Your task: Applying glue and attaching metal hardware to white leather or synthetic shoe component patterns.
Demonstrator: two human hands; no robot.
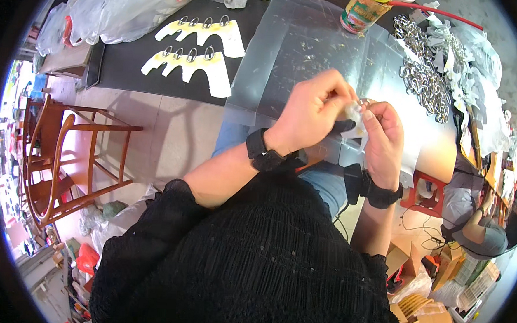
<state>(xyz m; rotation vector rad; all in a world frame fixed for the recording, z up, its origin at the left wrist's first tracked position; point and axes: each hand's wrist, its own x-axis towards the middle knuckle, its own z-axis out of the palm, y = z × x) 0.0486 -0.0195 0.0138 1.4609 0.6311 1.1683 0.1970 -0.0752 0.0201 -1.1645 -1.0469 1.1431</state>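
Close together over the plastic-covered table, my left hand (319,109) and my right hand (385,136) are both closed, fingertips pinching a small white cut-out piece (356,131). Fingers hide much of it, and something dark shows beside it under my left fingers. On the black surface to the left lie two white, yellow-tinged cut-out strips, the farther strip (233,37) and the nearer strip (216,80). Each has several metal rings standing along its upper edge. To the right of my hands is a heap of loose metal rings (423,79).
A tub with a yellow rim (362,14) stands at the table's back. Clear plastic bags (126,14) fill the far left; white scraps (478,97) pile up beyond the rings. There is a wooden chair (74,158) at left. A person (477,231) sits at right, near cardboard boxes (428,322).
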